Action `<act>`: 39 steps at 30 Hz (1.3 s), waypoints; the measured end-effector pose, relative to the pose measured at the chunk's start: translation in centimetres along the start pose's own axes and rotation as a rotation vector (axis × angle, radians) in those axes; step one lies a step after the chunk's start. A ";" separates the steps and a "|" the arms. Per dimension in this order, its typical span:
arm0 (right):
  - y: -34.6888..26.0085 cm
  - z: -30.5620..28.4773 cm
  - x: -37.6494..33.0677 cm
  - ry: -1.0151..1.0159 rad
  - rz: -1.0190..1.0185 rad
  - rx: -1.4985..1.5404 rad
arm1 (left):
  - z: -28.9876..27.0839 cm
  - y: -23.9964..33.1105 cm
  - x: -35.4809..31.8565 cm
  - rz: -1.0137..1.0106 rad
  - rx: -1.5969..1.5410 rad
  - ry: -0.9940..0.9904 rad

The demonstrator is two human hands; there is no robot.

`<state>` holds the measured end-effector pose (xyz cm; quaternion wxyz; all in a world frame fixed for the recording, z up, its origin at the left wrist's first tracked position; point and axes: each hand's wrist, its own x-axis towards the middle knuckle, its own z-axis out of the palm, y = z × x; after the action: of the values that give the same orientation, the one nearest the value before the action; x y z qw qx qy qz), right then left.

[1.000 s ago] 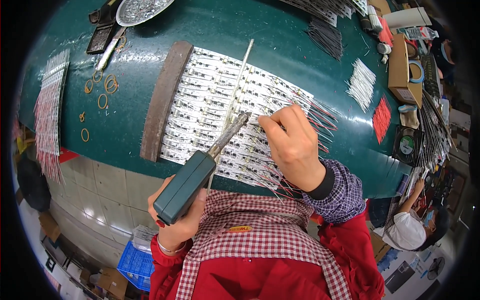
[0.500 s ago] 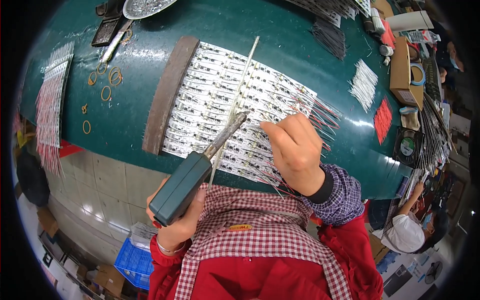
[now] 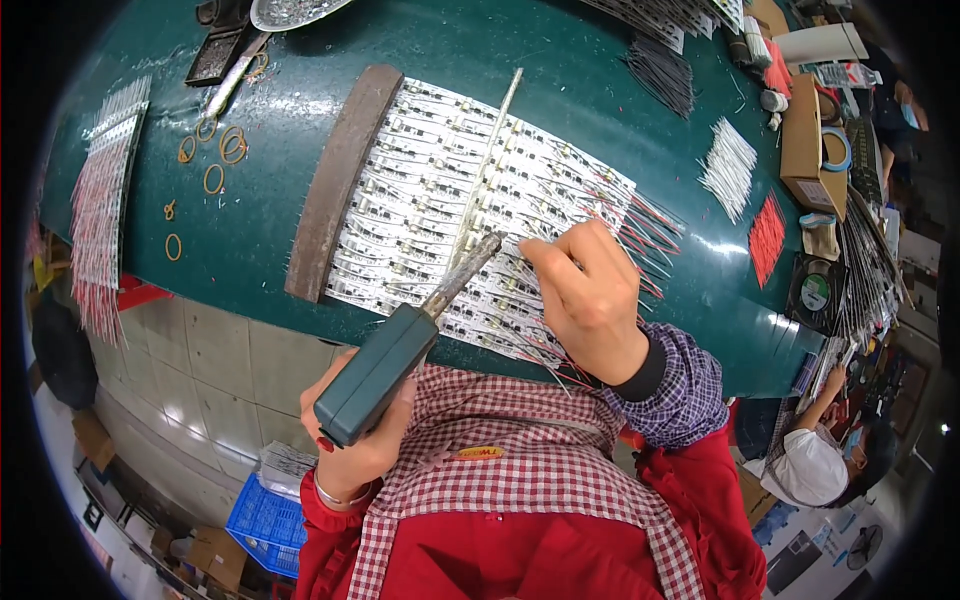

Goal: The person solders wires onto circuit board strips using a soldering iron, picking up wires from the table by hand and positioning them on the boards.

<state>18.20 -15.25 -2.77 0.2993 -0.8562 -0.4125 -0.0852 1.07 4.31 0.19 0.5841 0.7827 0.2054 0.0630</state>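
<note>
My left hand grips the teal handle of a soldering iron. Its metal tip rests on a sheet of white circuit strips laid in rows on the green table. My right hand pinches a thin wire just right of the tip, over the lower right part of the strips. Red and grey wire leads stick out from the strips' right ends. A long thin metal bar lies across the strips. A brown wooden bar lines their left edge.
Rubber bands lie on the table at the left, beside a stack of wired strips. Bundles of white wires, red wires and dark wires lie at the right, near a cardboard box. Another person sits at lower right.
The soldering iron tip and my right hand have shifted slightly along the strips; both hands keep their grip.
</note>
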 end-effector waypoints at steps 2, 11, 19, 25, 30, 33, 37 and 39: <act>-0.1 0.0 0.1 -0.001 0.003 -0.002 | -0.1 0.0 0.0 -0.001 0.019 -0.021; -0.3 0.0 0.2 -0.014 0.009 -0.025 | 0.0 0.1 0.4 0.033 0.091 -0.043; -0.4 0.0 0.3 -0.010 0.013 -0.026 | 0.1 -0.5 -0.8 -0.093 -0.040 0.053; -0.3 0.3 0.1 0.004 0.017 -0.027 | -0.1 -0.7 -1.1 -0.061 -0.030 0.058; -0.5 0.3 0.0 0.084 -0.018 -0.004 | -0.2 -0.8 -1.6 -0.084 -0.019 0.065; -1.1 0.1 -0.3 0.067 -0.025 0.008 | -0.4 -0.8 -1.9 -0.070 0.003 0.060; -1.2 0.2 -0.4 0.044 -0.021 -0.006 | -0.3 -0.7 -2.0 -0.052 -0.012 0.060; -1.2 0.2 -0.3 0.037 -0.022 -0.005 | -0.4 -0.8 -1.9 -0.032 -0.006 0.050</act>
<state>17.06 -14.77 -2.53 0.3039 -0.8507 -0.4158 -0.1053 -0.98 4.10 -0.12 0.5821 0.7758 0.2321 0.0740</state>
